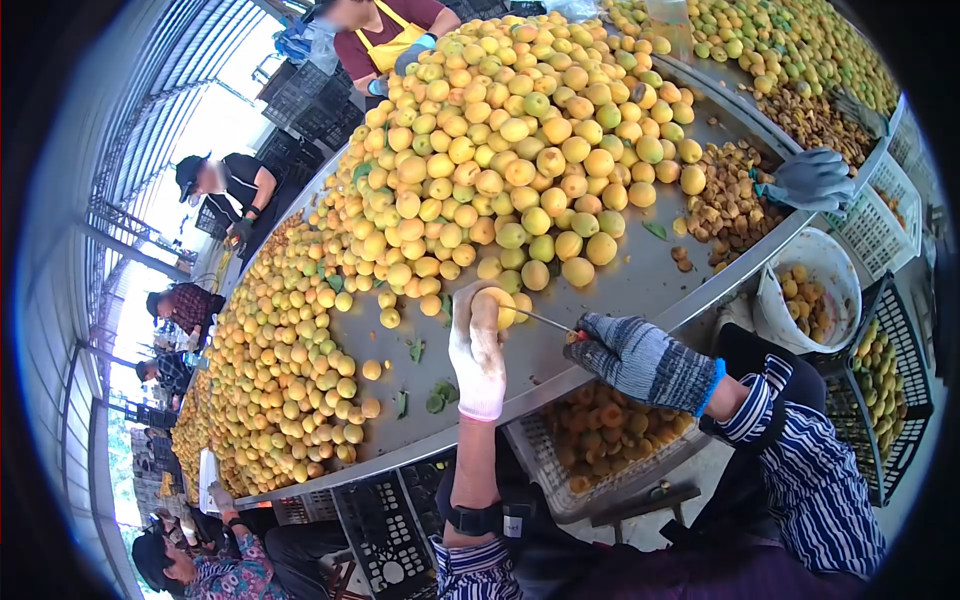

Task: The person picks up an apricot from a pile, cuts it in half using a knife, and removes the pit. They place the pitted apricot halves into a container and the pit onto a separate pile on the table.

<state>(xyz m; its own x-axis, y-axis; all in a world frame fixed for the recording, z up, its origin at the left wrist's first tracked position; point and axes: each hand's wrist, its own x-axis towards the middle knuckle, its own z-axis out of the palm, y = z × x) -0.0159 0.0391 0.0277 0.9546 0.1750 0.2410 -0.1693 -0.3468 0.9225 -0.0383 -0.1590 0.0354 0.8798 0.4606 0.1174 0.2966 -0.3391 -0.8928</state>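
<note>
My left hand (476, 352), in a white glove with stained fingers, holds a yellow-orange fruit (506, 308) over the metal table (560, 350). My right hand (650, 360), in a grey and blue knitted glove, is closed round the red handle of a thin metal tool (545, 319). The tool's shaft reaches left to the fruit; its tip cannot be made out. Beyond my hands rises a big pile of similar fruit (500, 150). A few green leaves (440, 395) lie on the metal left of my left hand.
Below the table edge sits a crate of fruit (520, 440). At right are a white bucket (840, 335), a black crate (915, 400), and a grey glove (812, 180) near brown pieces (730, 200). Several people, including one in a yellow apron (395, 38), are around the table.
</note>
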